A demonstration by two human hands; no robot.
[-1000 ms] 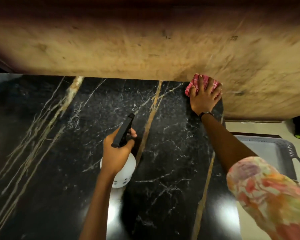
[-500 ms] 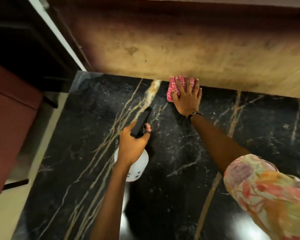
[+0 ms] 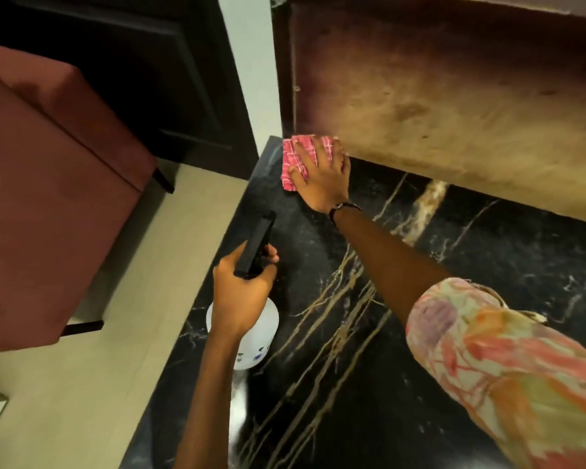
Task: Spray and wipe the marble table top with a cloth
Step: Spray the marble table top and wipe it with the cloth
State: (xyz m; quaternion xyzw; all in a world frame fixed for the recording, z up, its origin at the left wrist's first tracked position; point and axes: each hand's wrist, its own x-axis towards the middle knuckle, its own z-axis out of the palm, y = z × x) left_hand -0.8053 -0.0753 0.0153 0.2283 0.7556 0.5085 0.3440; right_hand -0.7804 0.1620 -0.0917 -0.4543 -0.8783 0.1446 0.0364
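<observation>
As our right hand (image 3: 322, 179), fingers spread flat, swept the pink checked cloth (image 3: 293, 160) leftward to the black gold-veined marble top's (image 3: 437, 333) far corner, we judged that edge wiped, while our left hand (image 3: 242, 292) gripped the white spray bottle (image 3: 251, 333).

Dim, warm light — white glare on the marble table top (image 3: 239, 397), edges motion-blurred.

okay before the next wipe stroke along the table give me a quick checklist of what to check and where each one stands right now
1. Right hand flat on the pink cloth: ok.
2. Cloth lying on the marble table top: ok.
3. Cloth at the far left corner, against the wooden panel: ok.
4. Left hand gripping the spray bottle: ok.
5. Bottle's black nozzle pointing at the marble: cannot tell.
6. Marble wet with spray: cannot tell.
</observation>
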